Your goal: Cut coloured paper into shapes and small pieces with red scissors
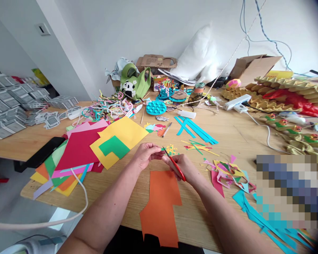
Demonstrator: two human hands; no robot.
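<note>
My right hand (pixel 180 165) is closed round the red-handled scissors (pixel 180 173), their blades pointing up and left. Close to the blade tips, my left hand (pixel 148 155) has its fingertips pinched together; what lies between them is too small to make out. Just beyond both hands is a little heap of yellow paper snippets (pixel 171 149). An orange paper sheet (pixel 163 204) with cut-out edges lies below my hands and reaches over the table's front edge. Thin coloured paper strips (pixel 201 147) are scattered to the right of the snippets.
Coloured paper sheets (pixel 78 150) are stacked at left. Blue strips (pixel 197 130), a pen (pixel 166 129) and a blue textured disc (pixel 155 108) lie farther back. Paper scraps (pixel 230 173) are at right, near a power strip (pixel 237 102). A white cable (pixel 86 201) hangs at left.
</note>
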